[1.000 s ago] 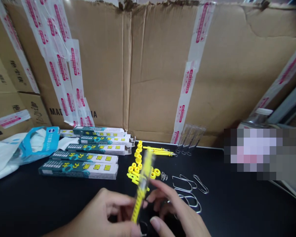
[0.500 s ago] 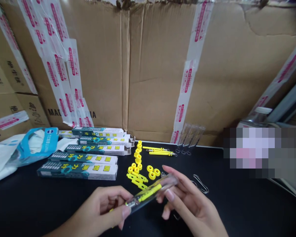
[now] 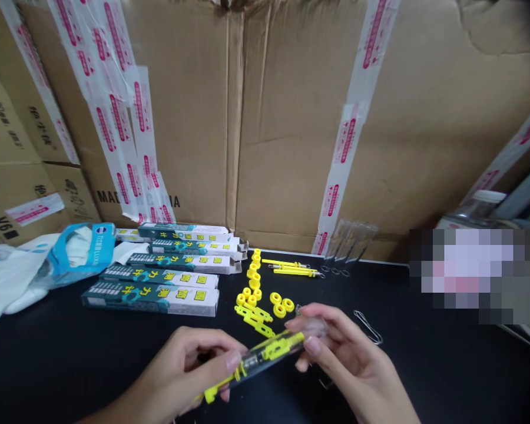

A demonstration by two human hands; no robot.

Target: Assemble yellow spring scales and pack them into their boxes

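Note:
Both hands hold one clear plastic tube (image 3: pixel 269 353) with a yellow strip inside, lying nearly level above the black table (image 3: pixel 48 365). My left hand (image 3: pixel 194 368) pinches its lower left end, where a yellow tip sticks out. My right hand (image 3: pixel 340 356) grips its upper right end with fingers curled around it. Just behind the hands lie loose yellow rings (image 3: pixel 280 303) and yellow flat strips (image 3: pixel 254 318).
Several long teal and white boxes (image 3: pixel 159 288) lie at the left. A white and blue plastic bag (image 3: pixel 48 259) sits far left. Wire hooks (image 3: pixel 368 327), yellow rods (image 3: pixel 291 268) and clear tubes (image 3: pixel 351 241) lie behind. Taped cardboard cartons (image 3: pixel 291 118) wall the back.
The tube swung from upright to nearly level a second ago. Since half a second ago the yellow strip has slid out at the left end, and the view has shifted slightly.

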